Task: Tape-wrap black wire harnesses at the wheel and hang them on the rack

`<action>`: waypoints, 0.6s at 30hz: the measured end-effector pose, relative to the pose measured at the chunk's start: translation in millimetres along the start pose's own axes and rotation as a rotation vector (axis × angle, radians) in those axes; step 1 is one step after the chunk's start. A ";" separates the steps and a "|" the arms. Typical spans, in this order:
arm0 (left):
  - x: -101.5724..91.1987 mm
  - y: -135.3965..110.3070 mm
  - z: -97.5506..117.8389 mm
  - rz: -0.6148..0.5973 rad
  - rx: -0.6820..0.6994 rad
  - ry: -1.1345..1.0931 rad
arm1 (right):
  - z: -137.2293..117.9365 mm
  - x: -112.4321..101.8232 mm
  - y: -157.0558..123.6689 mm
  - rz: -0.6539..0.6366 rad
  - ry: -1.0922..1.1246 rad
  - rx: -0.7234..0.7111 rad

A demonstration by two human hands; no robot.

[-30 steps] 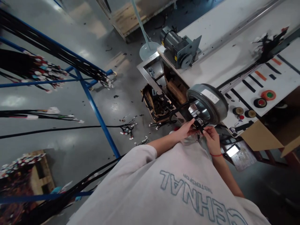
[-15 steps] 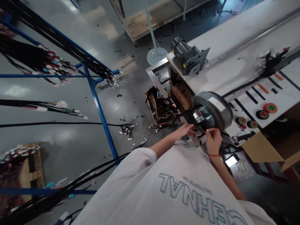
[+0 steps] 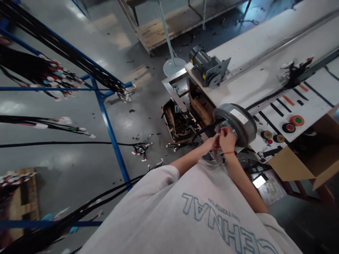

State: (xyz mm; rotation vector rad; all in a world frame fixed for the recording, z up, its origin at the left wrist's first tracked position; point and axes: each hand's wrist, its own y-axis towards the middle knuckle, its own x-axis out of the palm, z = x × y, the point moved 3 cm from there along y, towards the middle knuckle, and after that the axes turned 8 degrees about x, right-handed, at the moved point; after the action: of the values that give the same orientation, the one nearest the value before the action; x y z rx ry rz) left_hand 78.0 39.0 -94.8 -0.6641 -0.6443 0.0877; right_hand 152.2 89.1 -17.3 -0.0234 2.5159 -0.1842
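Note:
My left hand [image 3: 212,143] and my right hand [image 3: 227,140] meet in front of a grey ring-shaped drum [image 3: 247,128] at the bench end. Both have their fingers pinched together, fingertips almost touching. Whatever lies between them is too small and hidden to name. A red string circles my right wrist. Just beyond my left hand a black cable [image 3: 202,131] curves over the metal frame [image 3: 174,93] toward the drum's opening. The drum carries a white label, and black wires [image 3: 261,103] run from behind it along the bench.
On the white bench [image 3: 254,77] are a motor [image 3: 205,65], tape rolls [image 3: 288,127] and black and orange strips. An open cardboard box [image 3: 293,165] stands right, a scrap-filled carton [image 3: 173,132] below the frame. Blue racks [image 3: 109,128] with hanging harnesses [image 3: 66,76] fill the left.
My right hand has moved left and up, away from the drum's near edge, to meet my left hand. My left hand has shifted slightly. The whole view has turned a little.

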 end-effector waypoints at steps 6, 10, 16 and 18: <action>9.1 0.0 7.1 0.071 0.050 0.088 | 10.7 -24.2 -22.6 -0.204 0.199 -0.107; 4.7 -9.0 15.0 0.172 0.291 0.353 | 27.8 -58.6 -69.1 -0.172 0.316 -0.018; 5.5 -16.0 11.9 -0.024 0.079 0.221 | 30.4 -75.6 -92.5 -0.172 0.296 0.012; 7.9 -14.0 11.1 -0.009 0.042 0.090 | 28.0 -74.4 -92.1 -0.201 0.272 -0.031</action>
State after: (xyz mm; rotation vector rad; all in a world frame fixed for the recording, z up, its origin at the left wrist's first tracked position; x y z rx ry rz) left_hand 76.2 36.1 -75.5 -0.6209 -0.5577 0.0623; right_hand 226.7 -1.3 15.8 -0.2820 2.7865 -0.2435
